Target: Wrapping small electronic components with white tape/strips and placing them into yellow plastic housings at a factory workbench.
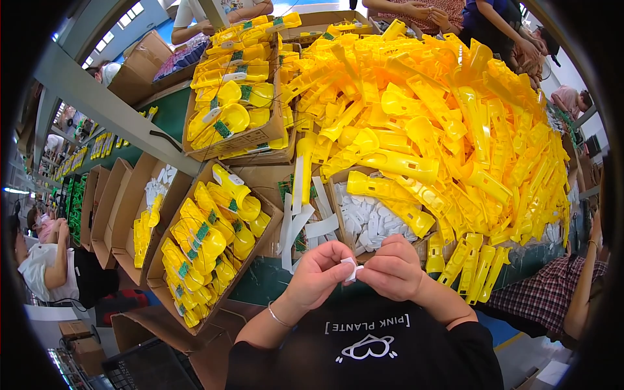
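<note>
Close in front of my chest, my left hand (320,273) pinches a small white plastic piece (351,265) between thumb and fingers. My right hand (394,268) has its fingertips closed on the other side of the same piece. Just beyond the hands is a carton holding many small white parts (372,221), with yellow plastic housings (390,192) lying partly over it. White paper-like strips (300,227) lie left of that carton. Several yellow housings (472,266) line the table edge to the right of my right hand.
A big heap of yellow plastic shells (442,123) fills the table's far and right side. On the left stand cartons of yellow units with green circuit boards (201,240), and a second such carton (234,97) lies farther back. A grey metal post (110,97) rises at left. Other people work around the table.
</note>
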A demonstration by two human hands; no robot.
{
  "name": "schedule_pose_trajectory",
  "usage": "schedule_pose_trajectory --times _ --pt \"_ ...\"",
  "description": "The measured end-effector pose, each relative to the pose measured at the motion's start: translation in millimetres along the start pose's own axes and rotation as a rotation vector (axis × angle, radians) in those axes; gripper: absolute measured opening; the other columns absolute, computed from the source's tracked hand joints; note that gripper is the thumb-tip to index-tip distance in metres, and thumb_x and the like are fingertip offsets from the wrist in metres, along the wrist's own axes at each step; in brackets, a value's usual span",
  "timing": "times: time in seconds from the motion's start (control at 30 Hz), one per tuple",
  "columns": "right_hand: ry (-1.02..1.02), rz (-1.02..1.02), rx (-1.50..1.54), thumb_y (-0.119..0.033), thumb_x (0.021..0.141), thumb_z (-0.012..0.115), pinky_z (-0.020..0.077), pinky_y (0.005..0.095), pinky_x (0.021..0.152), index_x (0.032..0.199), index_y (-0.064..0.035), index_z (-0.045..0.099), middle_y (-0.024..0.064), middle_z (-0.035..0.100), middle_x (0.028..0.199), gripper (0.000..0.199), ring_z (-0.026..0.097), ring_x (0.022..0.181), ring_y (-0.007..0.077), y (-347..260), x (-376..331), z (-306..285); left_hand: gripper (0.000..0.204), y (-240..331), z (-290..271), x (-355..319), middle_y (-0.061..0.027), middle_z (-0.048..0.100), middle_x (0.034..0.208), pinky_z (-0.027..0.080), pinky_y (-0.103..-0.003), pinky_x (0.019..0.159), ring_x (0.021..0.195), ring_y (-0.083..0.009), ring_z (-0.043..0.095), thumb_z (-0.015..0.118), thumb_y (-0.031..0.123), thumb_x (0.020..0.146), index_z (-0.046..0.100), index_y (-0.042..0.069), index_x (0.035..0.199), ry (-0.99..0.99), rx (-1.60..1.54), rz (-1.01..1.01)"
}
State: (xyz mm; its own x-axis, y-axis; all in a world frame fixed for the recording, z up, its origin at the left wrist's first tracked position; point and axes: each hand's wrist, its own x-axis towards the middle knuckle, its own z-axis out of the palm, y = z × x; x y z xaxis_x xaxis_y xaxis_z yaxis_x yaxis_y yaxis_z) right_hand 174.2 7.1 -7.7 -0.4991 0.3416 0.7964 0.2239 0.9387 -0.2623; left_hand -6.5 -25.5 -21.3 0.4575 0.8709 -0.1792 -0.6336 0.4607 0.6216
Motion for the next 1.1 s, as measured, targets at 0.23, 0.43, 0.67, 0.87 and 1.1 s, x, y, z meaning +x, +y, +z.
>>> schedule_pose_trajectory --times 0.23,0.43,0.67,0.87,1.1 --pt "0.032 0.036 -0.008 -0.005 0.058 0.073 0.0417 0.0309 0.058 0.083 -0.0082 0.065 0.0021 0.052 0.082 0.026 0.049 0.066 0.0174 -1.8 -2.3 2.7 0.009 -0.1 -0.2 -0.9 -0.006 0.055 0.083 0.043 -0.023 0.065 0.071 -0.011 0.052 0.059 0.002 0.081 0.053 0.002 0.087 0.019 0.008 0.012" --pt "0.034 0.038 -0.016 -0.006 0.058 0.074 0.0418 0.0307 0.058 0.083 -0.0087 0.064 0.0019 0.052 0.082 0.027 0.048 0.066 0.0174 -2.8 -2.4 2.4 0.009 0.3 0.1 -1.9 -0.0059 0.056 0.084 0.043 -0.023 0.066 0.072 -0.0104 0.052 0.059 0.001 0.081 0.053 0.002 0.088 0.021 0.018 0.019" --pt "0.027 0.026 -0.014 -0.005 0.058 0.074 0.042 0.0307 0.057 0.082 -0.008 0.064 0.0022 0.052 0.081 0.027 0.048 0.066 0.0175 -2.1 -2.4 1.5 0.009 0.0 -0.3 -2.1 -0.0057 0.056 0.084 0.043 -0.023 0.067 0.073 -0.0105 0.052 0.059 0.0 0.081 0.053 0.002 0.088 0.026 0.032 0.022" --pt "0.013 0.008 -0.019 -0.005 0.059 0.071 0.042 0.0305 0.057 0.081 -0.0071 0.065 0.0025 0.053 0.081 0.023 0.049 0.066 0.0173 -1.7 -1.3 0.3 0.01 -1.1 -1.0 -1.9 -0.0058 0.056 0.085 0.043 -0.022 0.068 0.074 -0.0105 0.052 0.059 0.0 0.08 0.053 0.002 0.088 0.029 0.039 0.032" --pt "-0.02 -0.039 -0.031 -0.007 0.06 0.069 0.042 0.0304 0.057 0.08 -0.0065 0.065 0.0031 0.053 0.081 0.02 0.049 0.066 0.0175 -0.6 -1.9 0.8 0.011 -0.8 -0.2 -3.4 -0.0062 0.056 0.086 0.043 -0.023 0.069 0.075 -0.0107 0.053 0.059 -0.001 0.08 0.053 0.002 0.088 0.045 0.063 0.032"
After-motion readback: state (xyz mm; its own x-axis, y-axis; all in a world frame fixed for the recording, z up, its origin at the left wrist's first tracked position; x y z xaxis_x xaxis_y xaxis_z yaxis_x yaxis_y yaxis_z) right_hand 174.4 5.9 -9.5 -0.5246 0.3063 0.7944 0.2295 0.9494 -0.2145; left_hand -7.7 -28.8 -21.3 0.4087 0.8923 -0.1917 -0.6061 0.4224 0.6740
